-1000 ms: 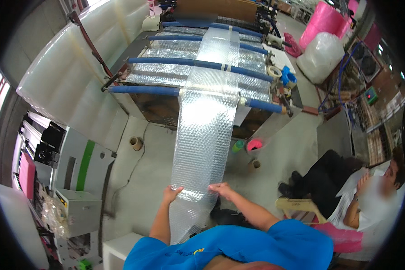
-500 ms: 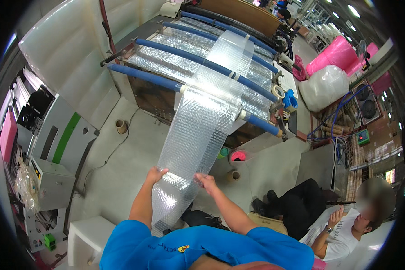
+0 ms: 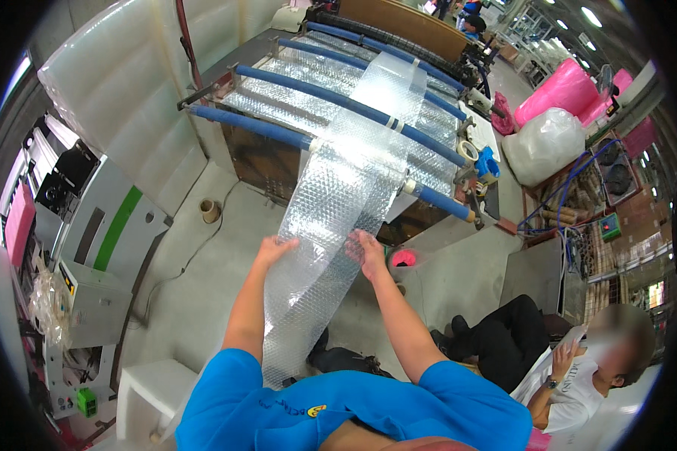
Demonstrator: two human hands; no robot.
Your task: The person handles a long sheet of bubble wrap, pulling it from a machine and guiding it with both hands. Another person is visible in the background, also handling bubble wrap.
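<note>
A long strip of clear bubble wrap (image 3: pixel 308 259) comes down over the rollers toward my body, its lower end hanging in front of my blue shirt. My left hand (image 3: pixel 277 249) is at its left edge, thumb on the upper side and the other fingers mostly hidden beneath. Across from it, my right hand (image 3: pixel 367 254) holds the right edge loosely, with some fingertips showing through the film. The nearest blue roller (image 3: pixel 252 129) lies beyond both hands, and the strip passes over its middle.
More blue rollers (image 3: pixel 308 87) span the machine frame. A cardboard core (image 3: pixel 208 211) stands on the floor at left, near a white stool (image 3: pixel 139 383). A seated person (image 3: pixel 557 398) is close on the right. Pink and white rolls (image 3: pixel 543 146) stand behind.
Both hands have moved forward along the strip, toward the rollers. The film between them has shifted, and more of it now lies between my hands and my body.
</note>
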